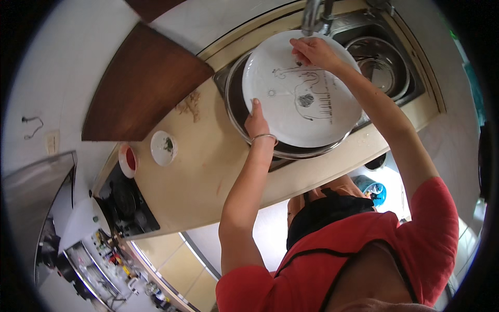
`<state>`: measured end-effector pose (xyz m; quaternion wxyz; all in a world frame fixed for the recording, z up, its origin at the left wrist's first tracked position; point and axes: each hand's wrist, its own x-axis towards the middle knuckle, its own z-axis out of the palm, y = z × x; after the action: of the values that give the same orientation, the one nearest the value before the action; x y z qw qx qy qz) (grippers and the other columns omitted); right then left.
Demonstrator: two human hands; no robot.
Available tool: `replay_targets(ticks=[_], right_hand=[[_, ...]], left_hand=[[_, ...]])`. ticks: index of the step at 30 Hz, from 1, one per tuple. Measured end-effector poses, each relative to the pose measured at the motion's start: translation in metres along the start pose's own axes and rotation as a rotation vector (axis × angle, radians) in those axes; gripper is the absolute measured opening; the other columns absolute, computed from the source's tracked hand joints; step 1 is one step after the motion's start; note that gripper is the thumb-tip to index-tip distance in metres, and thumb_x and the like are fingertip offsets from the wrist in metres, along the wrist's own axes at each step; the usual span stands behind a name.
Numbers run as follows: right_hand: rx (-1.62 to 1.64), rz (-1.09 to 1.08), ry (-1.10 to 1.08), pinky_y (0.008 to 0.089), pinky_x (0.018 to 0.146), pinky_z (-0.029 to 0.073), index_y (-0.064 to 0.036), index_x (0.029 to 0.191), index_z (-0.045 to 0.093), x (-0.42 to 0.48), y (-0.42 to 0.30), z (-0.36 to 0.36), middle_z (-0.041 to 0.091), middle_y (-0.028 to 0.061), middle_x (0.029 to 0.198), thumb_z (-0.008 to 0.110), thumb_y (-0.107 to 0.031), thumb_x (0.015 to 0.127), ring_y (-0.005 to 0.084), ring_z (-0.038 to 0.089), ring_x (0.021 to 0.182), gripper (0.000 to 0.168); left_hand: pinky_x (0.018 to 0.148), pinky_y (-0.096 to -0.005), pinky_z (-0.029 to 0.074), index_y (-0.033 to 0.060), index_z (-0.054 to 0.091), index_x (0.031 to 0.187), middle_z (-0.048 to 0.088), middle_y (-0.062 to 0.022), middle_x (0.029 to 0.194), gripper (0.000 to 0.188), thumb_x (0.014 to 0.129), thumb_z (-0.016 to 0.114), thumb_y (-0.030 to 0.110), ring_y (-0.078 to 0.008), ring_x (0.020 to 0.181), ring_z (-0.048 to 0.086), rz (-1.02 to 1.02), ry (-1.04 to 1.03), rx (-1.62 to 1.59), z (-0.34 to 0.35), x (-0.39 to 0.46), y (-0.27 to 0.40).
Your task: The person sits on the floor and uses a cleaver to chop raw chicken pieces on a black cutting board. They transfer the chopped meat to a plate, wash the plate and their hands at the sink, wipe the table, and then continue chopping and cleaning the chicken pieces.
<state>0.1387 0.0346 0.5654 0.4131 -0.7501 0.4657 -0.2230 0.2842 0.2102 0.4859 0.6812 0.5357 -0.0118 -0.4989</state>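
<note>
A large white plate [280,89] with line drawings of animals is held tilted over a wide metal basin [235,113] at the sink. My left hand [257,123] grips its left rim, thumb on the upper face. Over the plate's far part, just below the metal faucet [308,19], my right hand [315,52] has its fingers curled inward. Whether those fingers touch the plate or hold something small cannot be made out.
A metal pot [405,84] sits in the right sink bowl. To the left stand a white bowl [158,150] with green bits and a bowl with red contents [124,160]. Brownish scraps [191,105] lie on the counter near a dark wooden panel [144,85]. A stove [128,202] is farther left.
</note>
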Motion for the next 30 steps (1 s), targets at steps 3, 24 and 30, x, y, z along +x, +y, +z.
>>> replay_targets(ticks=[3, 24, 30], right_hand=[[-0.492, -0.293, 0.340, 0.0321, 0.061, 0.045, -0.006, 0.090, 0.059, -0.015, 0.014, -0.032, 0.058, 0.0082, 0.070, 0.054, -0.036, 0.080, 0.0202, 0.057, 0.066, 0.032], [0.655, 0.248, 0.134, 0.0296, 0.070, 0.049, 0.003, 0.109, 0.049, -0.108, 0.049, -0.093, 0.058, 0.0121, 0.093, 0.053, -0.008, 0.073, 0.0191, 0.059, 0.079, 0.038], [0.527, 0.268, 0.131, 0.0299, 0.071, 0.049, 0.004, 0.108, 0.049, -0.108, 0.052, -0.106, 0.058, 0.0132, 0.093, 0.052, -0.009, 0.073, 0.0196, 0.058, 0.080, 0.038]], left_hand=[[0.070, -0.0329, 0.048, -0.0094, 0.049, 0.107, 0.057, -0.0140, 0.098, 0.049, 0.081, 0.057, 0.031, -0.0220, 0.082, 0.058, 0.037, -0.033, 0.035, 0.004, 0.005, -0.005], [0.072, -0.0318, 0.049, 0.0007, 0.047, 0.114, 0.055, -0.0090, 0.107, 0.042, 0.086, 0.044, 0.031, -0.0218, 0.092, 0.056, -0.056, -0.375, 0.114, 0.007, 0.112, -0.035], [0.082, -0.0376, 0.045, 0.0018, 0.046, 0.117, 0.055, -0.0096, 0.108, 0.051, 0.086, 0.043, 0.042, -0.0252, 0.096, 0.054, -0.279, -0.486, -0.136, 0.017, 0.114, -0.043]])
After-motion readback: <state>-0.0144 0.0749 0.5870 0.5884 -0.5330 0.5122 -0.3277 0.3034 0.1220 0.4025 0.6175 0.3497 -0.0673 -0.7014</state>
